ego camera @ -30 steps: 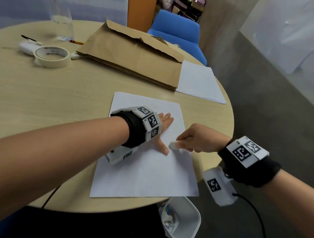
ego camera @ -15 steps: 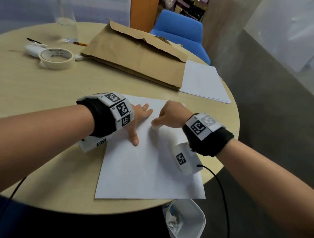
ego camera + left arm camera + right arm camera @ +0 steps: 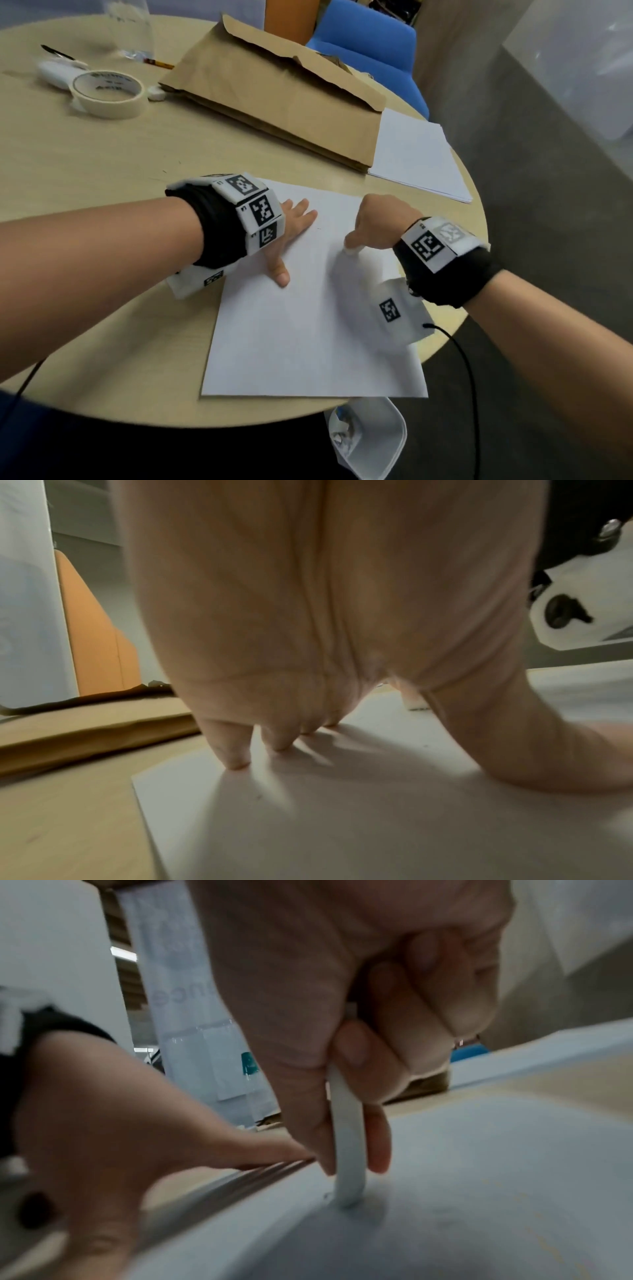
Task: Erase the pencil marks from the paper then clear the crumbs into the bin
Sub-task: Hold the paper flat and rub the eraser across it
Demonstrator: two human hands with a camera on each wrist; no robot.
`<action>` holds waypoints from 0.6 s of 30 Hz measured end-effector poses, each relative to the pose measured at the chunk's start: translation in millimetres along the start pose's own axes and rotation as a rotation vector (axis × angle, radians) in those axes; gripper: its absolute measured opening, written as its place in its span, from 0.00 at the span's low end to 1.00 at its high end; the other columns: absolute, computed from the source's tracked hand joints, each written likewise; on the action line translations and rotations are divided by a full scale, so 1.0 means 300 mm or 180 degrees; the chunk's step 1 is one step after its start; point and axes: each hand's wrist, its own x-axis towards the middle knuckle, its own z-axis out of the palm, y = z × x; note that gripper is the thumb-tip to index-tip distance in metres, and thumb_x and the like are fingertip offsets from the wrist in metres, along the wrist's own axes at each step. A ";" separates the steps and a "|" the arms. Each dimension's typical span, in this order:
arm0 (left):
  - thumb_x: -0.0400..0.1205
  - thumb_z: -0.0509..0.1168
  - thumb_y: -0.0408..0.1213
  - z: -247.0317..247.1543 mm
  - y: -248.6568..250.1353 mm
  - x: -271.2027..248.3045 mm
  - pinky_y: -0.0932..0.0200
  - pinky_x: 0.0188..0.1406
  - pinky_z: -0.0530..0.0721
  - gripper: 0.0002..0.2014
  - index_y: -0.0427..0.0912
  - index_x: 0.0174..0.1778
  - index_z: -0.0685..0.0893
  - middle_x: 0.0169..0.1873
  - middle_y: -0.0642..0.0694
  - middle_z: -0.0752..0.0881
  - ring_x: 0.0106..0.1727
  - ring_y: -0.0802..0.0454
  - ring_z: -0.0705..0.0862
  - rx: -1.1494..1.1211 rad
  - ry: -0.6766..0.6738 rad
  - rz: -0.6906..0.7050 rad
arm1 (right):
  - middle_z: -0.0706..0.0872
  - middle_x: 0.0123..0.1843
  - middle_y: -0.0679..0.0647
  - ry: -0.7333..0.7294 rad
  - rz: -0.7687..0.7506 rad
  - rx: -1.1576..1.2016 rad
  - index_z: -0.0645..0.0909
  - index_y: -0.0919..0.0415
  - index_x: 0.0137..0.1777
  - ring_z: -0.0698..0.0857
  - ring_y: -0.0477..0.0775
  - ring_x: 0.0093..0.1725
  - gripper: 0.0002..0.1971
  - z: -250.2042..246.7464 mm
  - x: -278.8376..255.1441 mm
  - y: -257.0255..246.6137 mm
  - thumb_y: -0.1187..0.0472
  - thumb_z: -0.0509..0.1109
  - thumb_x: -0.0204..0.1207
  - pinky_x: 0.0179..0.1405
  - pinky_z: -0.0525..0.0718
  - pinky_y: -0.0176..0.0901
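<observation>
A white sheet of paper (image 3: 308, 325) lies on the round wooden table (image 3: 102, 164). My left hand (image 3: 291, 233) lies flat on the sheet's upper left part, fingers straight and thumb spread, pressing the paper (image 3: 342, 818) down. My right hand (image 3: 373, 222) pinches a white eraser (image 3: 351, 251) between thumb and forefinger. The eraser (image 3: 347, 1150) stands on end, its tip touching the paper (image 3: 479, 1177) just right of my left thumb. The white bin (image 3: 380, 442) sits on the floor below the table's near edge, with scraps inside. No pencil marks show clearly.
A brown paper bag (image 3: 274, 99) lies at the back, with a stack of white sheets (image 3: 414, 157) to its right. A tape roll (image 3: 108, 92), a small white piece (image 3: 156, 93), a pencil (image 3: 159, 63) and a clear glass (image 3: 130, 27) sit far left. A blue chair (image 3: 366, 44) stands behind.
My right hand moved up and left over the sheet with the eraser, then shifted slightly right of my left thumb. The left hand stayed flat on the paper.
</observation>
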 end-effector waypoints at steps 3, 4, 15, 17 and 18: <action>0.70 0.74 0.54 0.006 -0.007 0.008 0.44 0.81 0.44 0.62 0.41 0.81 0.30 0.82 0.42 0.32 0.84 0.42 0.38 -0.0021 0.0028 0.0019 | 0.73 0.28 0.53 0.0085 0.0301 -0.0532 0.69 0.61 0.27 0.72 0.52 0.27 0.17 -0.022 -0.032 0.073 0.56 0.70 0.72 0.24 0.66 0.37; 0.71 0.74 0.54 0.006 -0.006 0.010 0.44 0.81 0.44 0.62 0.41 0.80 0.30 0.82 0.42 0.32 0.84 0.42 0.38 -0.0014 0.0022 0.0015 | 0.73 0.28 0.52 0.0113 0.0294 -0.0598 0.70 0.61 0.28 0.72 0.52 0.27 0.16 -0.024 -0.038 0.072 0.57 0.70 0.72 0.24 0.67 0.36; 0.70 0.73 0.56 0.017 -0.023 0.014 0.43 0.80 0.43 0.62 0.42 0.81 0.30 0.82 0.43 0.31 0.84 0.43 0.37 -0.0202 0.0047 0.0073 | 0.74 0.30 0.53 0.0261 0.0384 -0.0476 0.67 0.59 0.27 0.78 0.59 0.38 0.18 -0.011 -0.041 0.110 0.56 0.70 0.72 0.34 0.73 0.43; 0.70 0.73 0.56 0.021 -0.034 0.010 0.45 0.81 0.42 0.61 0.44 0.81 0.31 0.82 0.45 0.32 0.84 0.45 0.37 -0.0288 0.0082 0.0131 | 0.76 0.29 0.54 0.0288 0.0443 0.0053 0.69 0.61 0.26 0.77 0.58 0.34 0.18 -0.004 -0.042 0.156 0.56 0.71 0.72 0.29 0.70 0.40; 0.70 0.73 0.56 0.022 -0.040 0.007 0.47 0.81 0.42 0.60 0.44 0.81 0.32 0.82 0.46 0.32 0.84 0.47 0.37 -0.0348 0.0111 0.0165 | 0.75 0.26 0.55 0.0345 0.0412 0.0714 0.69 0.62 0.24 0.75 0.57 0.30 0.20 0.003 -0.041 0.170 0.55 0.71 0.72 0.26 0.68 0.39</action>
